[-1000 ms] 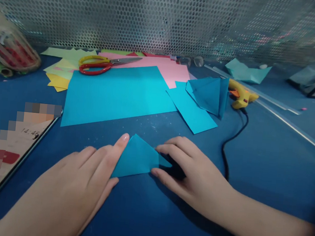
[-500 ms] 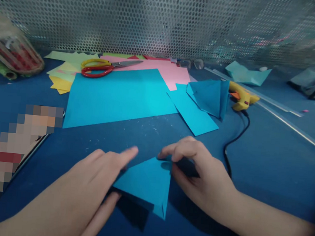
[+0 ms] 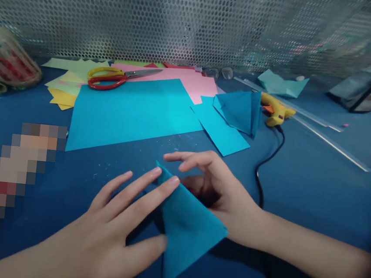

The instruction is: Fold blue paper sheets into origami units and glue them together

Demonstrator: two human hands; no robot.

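A folded blue paper (image 3: 189,231), roughly triangular, stands tilted between my two hands above the blue table. My left hand (image 3: 121,220) has its fingers spread, with the index and middle fingertips on the paper's upper edge and the thumb at its left side. Behind the paper is my right hand (image 3: 223,186), gripping it from the far side; the index finger reaches out past the upper edge, and the thumb is partly hidden by the paper.
Beyond my hands lie a large blue sheet (image 3: 135,112), a blue strip (image 3: 222,129) and another folded blue paper (image 3: 237,111). Scissors (image 3: 109,79) rest on coloured papers. A yellow glue gun (image 3: 276,110) trails a black cord (image 3: 260,177). A jar (image 3: 9,58) stands at left.
The folded blue paper has been turned and raised, its broad face now towards me. My left fingers have spread over its edge, and my right hand has moved in behind it.
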